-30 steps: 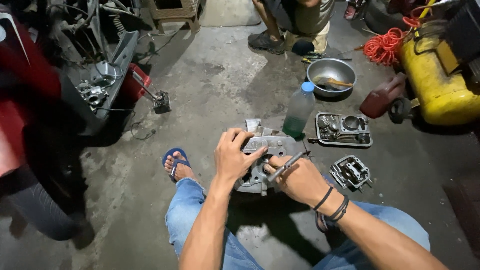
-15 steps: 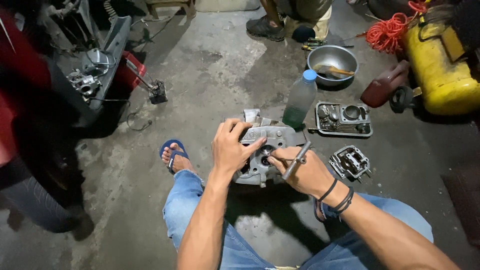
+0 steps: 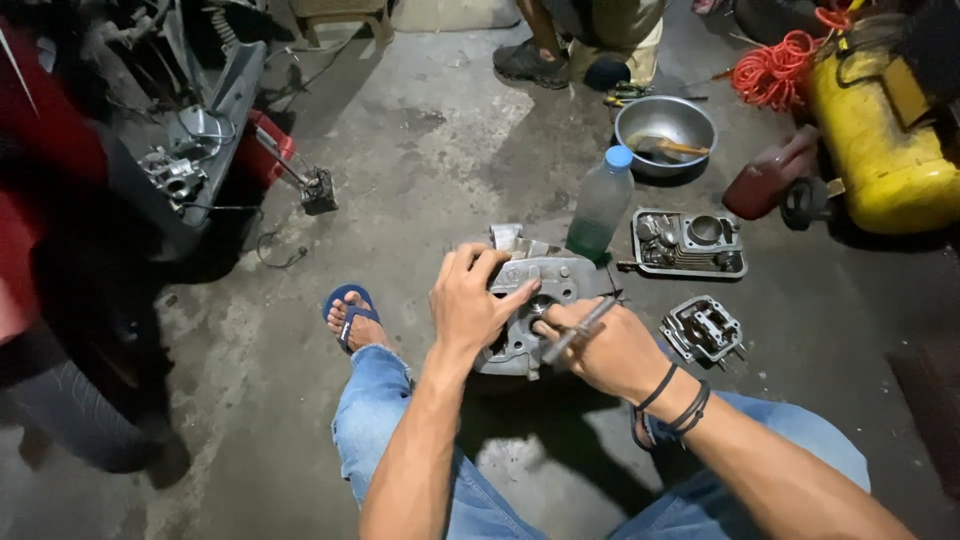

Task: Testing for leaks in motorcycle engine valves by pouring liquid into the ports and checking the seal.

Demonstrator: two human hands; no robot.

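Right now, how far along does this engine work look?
Stripped down: a cylinder part and a smaller cover lie loose on the floor. In hand: the left hand steadies the engine casting while the right hand works a slim tool into it. Nothing looks reassembled.

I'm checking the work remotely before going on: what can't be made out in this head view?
- Tip of the metal tool in the right hand: hidden where it meets the engine part.
- Near face of the engine part: covered by the left hand.
- Another person's upper body: cut off by the top edge; only the shoes show.
- Yellow tank: cut off by the right edge.
- Bowl contents: too small to tell.
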